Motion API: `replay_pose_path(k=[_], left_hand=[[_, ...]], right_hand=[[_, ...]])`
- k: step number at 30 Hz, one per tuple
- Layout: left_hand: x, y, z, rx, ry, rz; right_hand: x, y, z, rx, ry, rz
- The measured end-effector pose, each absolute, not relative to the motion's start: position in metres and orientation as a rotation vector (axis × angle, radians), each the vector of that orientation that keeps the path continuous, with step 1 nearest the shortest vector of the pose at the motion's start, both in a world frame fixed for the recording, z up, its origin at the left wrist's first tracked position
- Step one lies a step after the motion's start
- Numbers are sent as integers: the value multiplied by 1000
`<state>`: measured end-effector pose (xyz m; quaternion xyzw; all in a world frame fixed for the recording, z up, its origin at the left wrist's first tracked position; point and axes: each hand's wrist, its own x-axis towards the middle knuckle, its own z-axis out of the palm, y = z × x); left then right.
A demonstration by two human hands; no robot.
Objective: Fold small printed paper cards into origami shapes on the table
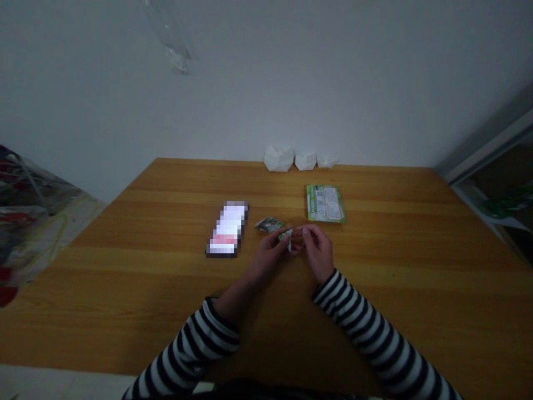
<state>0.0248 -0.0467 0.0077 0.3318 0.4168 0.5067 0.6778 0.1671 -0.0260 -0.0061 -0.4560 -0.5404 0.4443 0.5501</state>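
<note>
A wooden bench (125,289) with a smooth, honey-coloured, straight-grained top fills the lower scene and meets a plain matte white wall (266,94) along its far edge. Crinkled, translucent plastic sheeting with red markings (37,216) lies beyond the bench's left edge; a pale window frame (491,150) runs along the right. Three crumpled white paper lumps (278,158) stand in a row against the wall, decreasing in size to the right. On the bench, a flat rectangular green-bordered printed card (326,204) lies far of the hands, and a dark-edged smartphone (227,229), its screen pixelated beyond reading, lies to the left. A small, glossy green-and-white packet (268,224) rests between the smartphone and the card, just beyond the hands. Both forearms enter from the near edge in black-and-white striped knit sleeves (195,344). The left hand (268,258) and right hand (317,253) meet above the bench's centre, almost touching. The left fingers (275,239) are pressed together, pinching a small folded green-and-white paper piece (286,240). The right fingers (307,234) are also drawn together just beside it; whether they touch the piece cannot be told.
</note>
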Motion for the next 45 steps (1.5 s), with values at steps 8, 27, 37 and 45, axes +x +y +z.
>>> replay_pose_path(k=[8,27,37,45], left_hand=[[21,-43,10,956,918,1181],[19,-44,6,859,991,1120],[10,-43,9,1395,1307,1171],[14,-49,10,1850,1473,951]], right_hand=[[164,-28,-1,-988,-1299,1337],[162,-32,-2,-944,-1901,741],[166,-30,-2,-937,-1497,1168],[161,-30,-7,-1029,-1154,1334]])
